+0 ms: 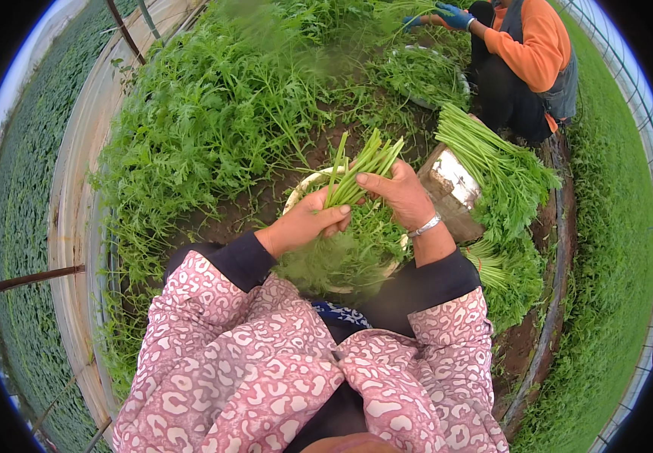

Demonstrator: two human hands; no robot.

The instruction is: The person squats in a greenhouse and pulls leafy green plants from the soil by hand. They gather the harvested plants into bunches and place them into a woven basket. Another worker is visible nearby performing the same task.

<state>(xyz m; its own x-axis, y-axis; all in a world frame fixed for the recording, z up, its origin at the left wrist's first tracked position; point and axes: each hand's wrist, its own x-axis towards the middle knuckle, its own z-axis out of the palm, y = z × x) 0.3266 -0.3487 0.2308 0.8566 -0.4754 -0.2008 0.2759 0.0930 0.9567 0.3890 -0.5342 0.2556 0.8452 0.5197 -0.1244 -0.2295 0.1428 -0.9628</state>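
A small bunch of green leafy-vegetable stems (373, 156) is held between my two hands, cut ends pointing up and away from me. My left hand (309, 218) grips the bunch lower down, its thumb across the stems. Higher up, my right hand (403, 195), with a silver bracelet at the wrist, closes on the stems with thumb and fingers. The leafy part of the bunch hangs below my left hand and looks blurred. Under both hands stands a round pale basin (298, 195) with loose feathery greens (383, 232) in it.
Right of me, a stack of cut stems (479, 147) lies over a worn block (451, 192), above a tied bundle (488, 266). A squatting person in orange sleeves (522, 56) works beside another basin of greens (431, 76). Dense plants (207, 113) grow at left. A hose (553, 306) runs along the right.
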